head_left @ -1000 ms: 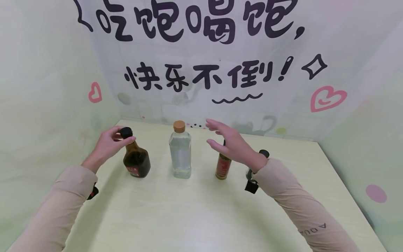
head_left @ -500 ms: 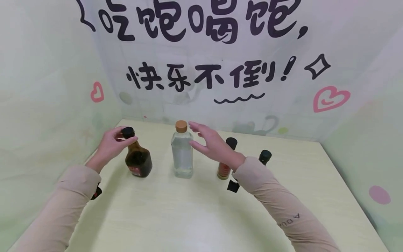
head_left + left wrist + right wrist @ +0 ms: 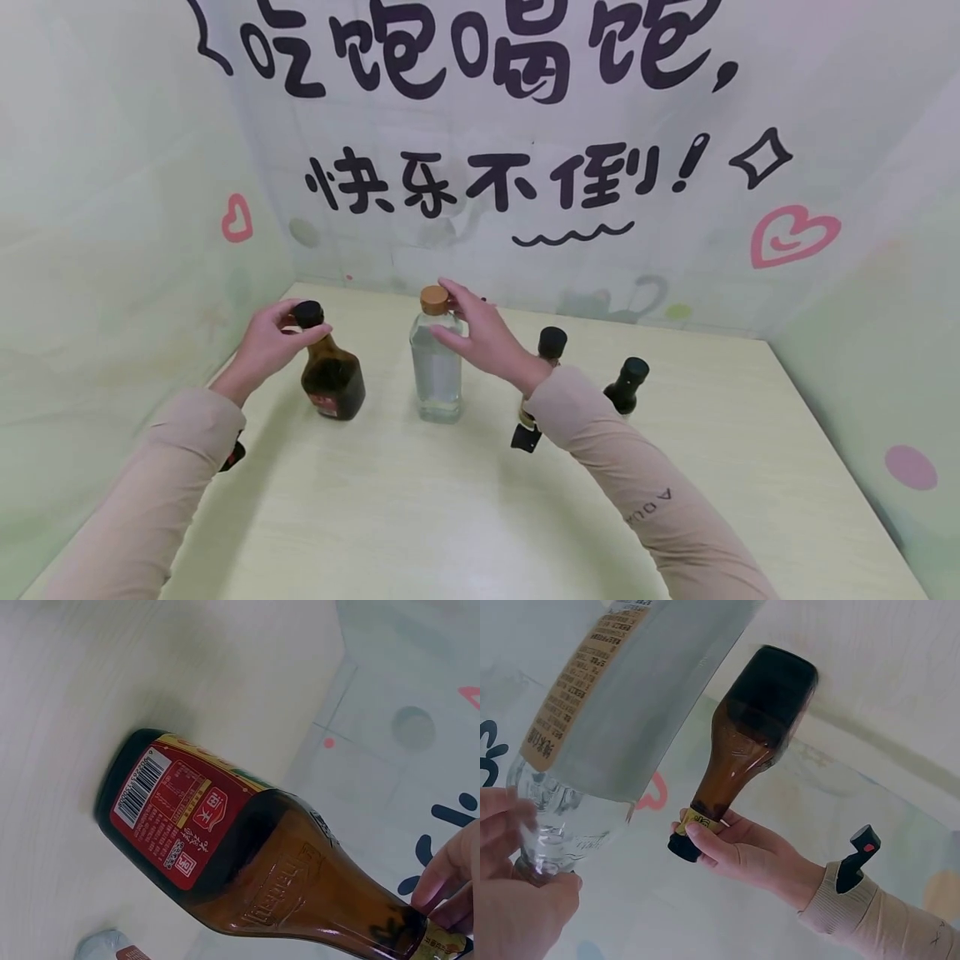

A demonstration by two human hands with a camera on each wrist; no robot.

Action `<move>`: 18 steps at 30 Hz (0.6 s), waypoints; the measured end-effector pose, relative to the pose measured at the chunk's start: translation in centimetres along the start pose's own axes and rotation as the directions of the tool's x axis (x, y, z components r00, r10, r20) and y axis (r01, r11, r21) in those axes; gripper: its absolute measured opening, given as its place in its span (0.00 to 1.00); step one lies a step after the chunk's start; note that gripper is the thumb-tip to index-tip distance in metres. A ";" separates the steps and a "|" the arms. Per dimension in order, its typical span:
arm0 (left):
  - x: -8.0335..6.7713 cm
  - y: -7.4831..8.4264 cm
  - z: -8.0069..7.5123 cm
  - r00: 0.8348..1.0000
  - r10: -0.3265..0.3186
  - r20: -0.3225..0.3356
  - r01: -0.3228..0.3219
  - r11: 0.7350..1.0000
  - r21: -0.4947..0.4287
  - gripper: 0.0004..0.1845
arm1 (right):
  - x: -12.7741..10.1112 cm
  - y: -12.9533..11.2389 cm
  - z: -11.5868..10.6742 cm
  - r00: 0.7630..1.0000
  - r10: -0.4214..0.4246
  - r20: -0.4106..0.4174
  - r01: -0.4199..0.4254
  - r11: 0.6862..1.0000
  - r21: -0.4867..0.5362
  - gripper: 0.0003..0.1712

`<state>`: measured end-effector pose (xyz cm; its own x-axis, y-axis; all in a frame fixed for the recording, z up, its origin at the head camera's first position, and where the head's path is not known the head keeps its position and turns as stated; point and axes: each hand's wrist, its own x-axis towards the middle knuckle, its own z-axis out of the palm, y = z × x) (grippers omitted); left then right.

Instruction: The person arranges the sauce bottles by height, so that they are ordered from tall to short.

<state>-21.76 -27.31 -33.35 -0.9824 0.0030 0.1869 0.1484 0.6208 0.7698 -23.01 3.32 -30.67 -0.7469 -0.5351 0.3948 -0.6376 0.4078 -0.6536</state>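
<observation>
Leftward since a second ago, the right hand [image 3: 480, 337] now pinches the clear bottle [image 3: 435, 371] at its cork cap [image 3: 433, 299], mid-bench [image 3: 450, 517]. Left hand [image 3: 266, 346] grips the brown bottle [image 3: 332, 379] by its black cap. Both look like glass: rigid, smooth, breakable; necks offer the surest hold. Two small bottles [image 3: 626, 385] stand behind.

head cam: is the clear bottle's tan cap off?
No. The tan cap sits on the clear plastic bottle, with the right hand touching it at the neck.
</observation>
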 end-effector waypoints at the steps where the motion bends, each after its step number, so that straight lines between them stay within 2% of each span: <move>1: 0.0 0.0 0.0 1.000 0.000 -0.003 0.000 1.000 -0.003 0.27 | 0.0 0.0 0.0 1.000 0.008 -0.003 -0.008 1.000 -0.001 0.35; 12: 0.0 -0.2 0.0 1.000 0.001 0.015 0.000 1.000 -0.018 0.26 | 0.4 0.4 0.6 0.999 0.043 -0.011 -0.043 0.998 0.036 0.27; 18: -0.1 -0.2 0.2 1.000 -0.001 -0.009 0.000 1.000 -0.011 0.27 | 0.5 0.4 0.4 0.995 0.097 0.000 -0.097 0.993 0.072 0.26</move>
<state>-21.72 -27.27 -33.65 -0.9814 -0.0046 0.1921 0.1492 0.6121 0.7766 -23.62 2.88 -31.04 -0.8052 -0.4930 0.3295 -0.5470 0.4031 -0.7337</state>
